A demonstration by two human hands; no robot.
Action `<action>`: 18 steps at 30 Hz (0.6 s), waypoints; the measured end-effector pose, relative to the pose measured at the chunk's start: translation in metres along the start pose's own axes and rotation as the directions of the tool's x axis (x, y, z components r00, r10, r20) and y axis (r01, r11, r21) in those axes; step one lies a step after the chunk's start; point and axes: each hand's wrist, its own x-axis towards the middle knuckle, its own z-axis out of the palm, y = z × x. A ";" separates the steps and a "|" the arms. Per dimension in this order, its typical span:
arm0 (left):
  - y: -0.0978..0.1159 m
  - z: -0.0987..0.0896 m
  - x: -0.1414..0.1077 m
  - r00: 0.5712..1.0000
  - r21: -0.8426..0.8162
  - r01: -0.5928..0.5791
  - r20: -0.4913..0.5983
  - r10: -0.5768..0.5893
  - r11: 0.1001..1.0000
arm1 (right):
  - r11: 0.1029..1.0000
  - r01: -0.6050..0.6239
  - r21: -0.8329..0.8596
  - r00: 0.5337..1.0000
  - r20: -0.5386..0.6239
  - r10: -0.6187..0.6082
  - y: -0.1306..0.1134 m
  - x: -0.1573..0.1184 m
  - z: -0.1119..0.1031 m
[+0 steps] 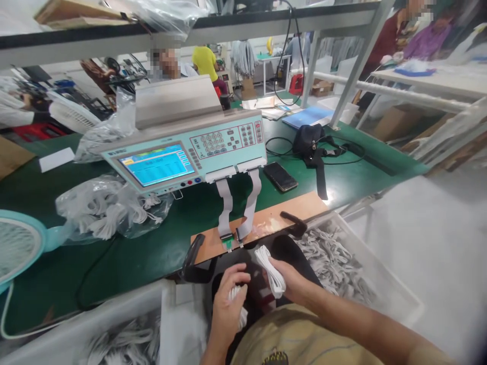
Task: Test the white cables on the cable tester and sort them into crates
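Note:
My right hand (287,276) is closed round a coiled white cable (271,271), held over my lap. Beside it, my left hand (230,299) curls its fingers round another coiled white cable (239,317), which is partly hidden by the fingers and palm. Just beyond the hands, a wooden board (258,223) lies along the table edge, held by black clamps. Two grey ribbon cables (251,205) run from the tester (186,157) with its lit screen down to small connectors (229,243) on the board.
White bins of cables stand at the left (163,304) and right (395,296). A clear bag of coiled cables (102,205), a teal fan (23,248), a phone (280,176) and a black pouch (310,142) rest on the green table. Other people work farther back.

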 end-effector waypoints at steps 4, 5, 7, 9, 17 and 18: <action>-0.018 0.004 -0.008 0.951 0.285 -0.228 0.270 0.151 0.931 | 0.989 -0.125 0.085 0.992 0.034 0.123 0.001 -0.002 0.002; -0.020 0.007 -0.010 0.925 0.307 -0.281 0.337 0.173 0.909 | 0.989 -0.129 0.072 0.991 0.036 0.127 0.002 -0.003 0.002; -0.021 0.011 -0.012 0.875 0.343 -0.381 0.434 0.215 0.859 | 0.992 -0.122 0.037 0.991 0.060 0.119 0.005 -0.003 0.002; -0.019 0.012 -0.012 0.849 0.374 -0.434 0.474 0.234 0.820 | 0.996 -0.080 -0.028 0.992 0.098 0.083 0.008 -0.001 0.001; -0.033 0.014 -0.003 0.986 0.061 -0.071 0.153 0.060 0.996 | 0.519 0.488 -0.702 0.834 0.201 -0.513 0.003 -0.004 -0.006; -0.038 0.016 -0.003 0.997 -0.019 0.027 0.075 -0.026 0.999 | 0.383 0.554 -0.739 0.777 0.294 -0.557 0.000 -0.007 -0.005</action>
